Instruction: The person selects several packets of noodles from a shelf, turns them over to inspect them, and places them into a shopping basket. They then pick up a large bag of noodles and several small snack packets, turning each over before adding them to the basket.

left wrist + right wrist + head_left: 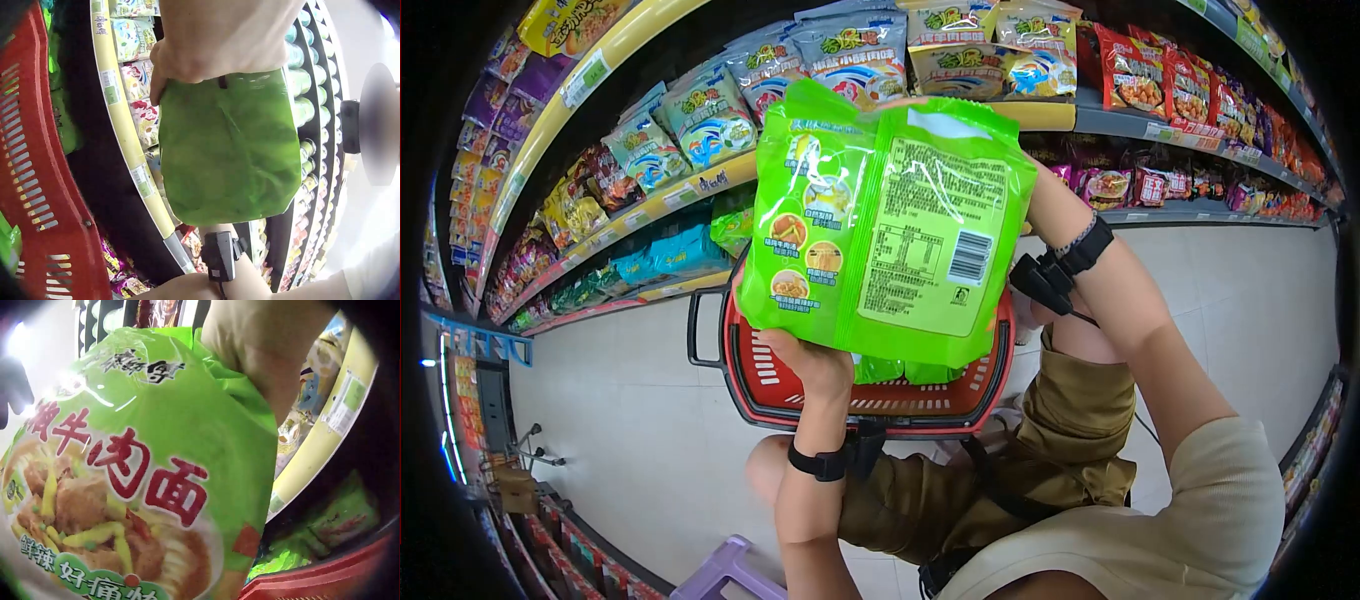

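A large bright green packet of instant beef noodles [940, 250] is held up between both hands over a red shopping basket [745, 385]. Its back, with a barcode and small text, faces the head camera; the right wrist view shows the front with a noodle bowl picture. The left hand [812, 362] grips the packet's lower left edge, its thumb side by the film in the left wrist view. At the packet's top, the right hand [256, 356] grips the upper edge where the film bunches; in the head view the packet hides most of it. Green packets [930, 372] lie in the basket.
Curved shelves ahead carry bagged noodles, with light-coloured bags [850, 55] behind the packet and red bags [1135, 75] to the right. A yellow shelf edge [690, 190] runs close to the basket. A purple stool [730, 570] stands on the tiled floor [620, 400] at lower left.
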{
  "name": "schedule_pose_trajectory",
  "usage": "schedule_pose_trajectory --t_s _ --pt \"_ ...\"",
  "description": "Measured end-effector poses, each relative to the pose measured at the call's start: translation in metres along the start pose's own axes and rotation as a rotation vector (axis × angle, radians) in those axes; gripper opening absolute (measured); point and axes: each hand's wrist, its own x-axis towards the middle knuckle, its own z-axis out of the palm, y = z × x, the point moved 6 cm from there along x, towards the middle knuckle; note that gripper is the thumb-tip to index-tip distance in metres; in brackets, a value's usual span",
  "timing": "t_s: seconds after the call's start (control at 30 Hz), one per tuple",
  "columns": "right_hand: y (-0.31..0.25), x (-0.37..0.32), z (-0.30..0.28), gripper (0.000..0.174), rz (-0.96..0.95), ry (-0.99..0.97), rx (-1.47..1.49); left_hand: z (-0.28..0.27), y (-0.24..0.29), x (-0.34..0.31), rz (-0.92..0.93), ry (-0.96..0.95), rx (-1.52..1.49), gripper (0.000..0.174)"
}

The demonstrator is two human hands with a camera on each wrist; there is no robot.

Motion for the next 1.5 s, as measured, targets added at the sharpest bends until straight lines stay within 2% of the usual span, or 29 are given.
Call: schedule_pose_trajectory --t_s 0.2,0.27,0.33,0.53,0.63,0.77,0.83,1.0,1.07,1.1,1.23,1.27,1.33,1.4,1.5 --pt "-0.005 -0.004 0.011 0.037 -0.038 -0.008 -0.045 0.001 0.015 -0.004 0.254 0.014 0.200 0.085" --pt "-0.007 -0.008 0.015 0.037 -0.053 -0.013 -0.054 0.016 0.027 -0.006 0.342 -0.035 0.237 0.081" --pt "-0.009 -0.012 0.017 0.037 -0.062 -0.017 -0.057 0.019 0.030 -0.008 0.348 -0.023 0.261 0.082" --pt "0.003 -0.005 0.016 0.038 -0.069 -0.038 -0.062 0.013 0.008 -0.019 0.216 0.020 0.277 0.075" --pt "0.013 0.007 0.012 0.038 -0.060 -0.050 -0.062 -0.006 -0.004 -0.021 0.088 0.149 0.177 0.075" --pt "0.022 0.020 0.010 0.038 -0.041 -0.079 -0.047 -0.010 -0.006 -0.023 0.074 0.153 0.189 0.079" --pt "0.026 0.023 0.009 0.038 -0.038 -0.091 -0.047 -0.008 -0.008 -0.024 0.049 0.224 0.121 0.077" --pt "0.033 0.028 0.002 0.039 -0.036 -0.150 -0.012 -0.025 -0.011 -0.021 0.060 0.120 0.102 0.066" --pt "0.040 0.027 -0.006 0.039 -0.007 -0.265 0.121 -0.024 -0.009 -0.020 0.051 0.084 0.067 0.063" --pt "0.001 0.011 0.028 0.038 -0.132 -0.155 -0.225 -0.019 -0.008 -0.020 0.032 0.055 0.038 0.062" --pt "-0.015 0.006 0.030 0.037 -0.191 -0.197 -0.151 -0.003 -0.005 -0.020 -0.070 -0.029 -0.085 0.061" --pt "-0.014 0.006 0.027 0.036 -0.162 -0.171 -0.209 -0.005 -0.006 -0.021 -0.070 -0.032 -0.090 0.061" --pt "-0.013 0.005 0.025 0.037 -0.134 -0.143 -0.268 -0.010 -0.014 -0.024 -0.187 -0.023 -0.192 0.060" --pt "-0.017 0.003 0.032 0.035 -0.265 -0.164 -0.434 -0.012 -0.015 -0.026 -0.212 0.006 -0.210 0.060" --pt "-0.014 0.003 0.038 0.034 -0.154 -0.131 -0.396 -0.015 -0.017 -0.025 -0.251 0.045 -0.248 0.059"
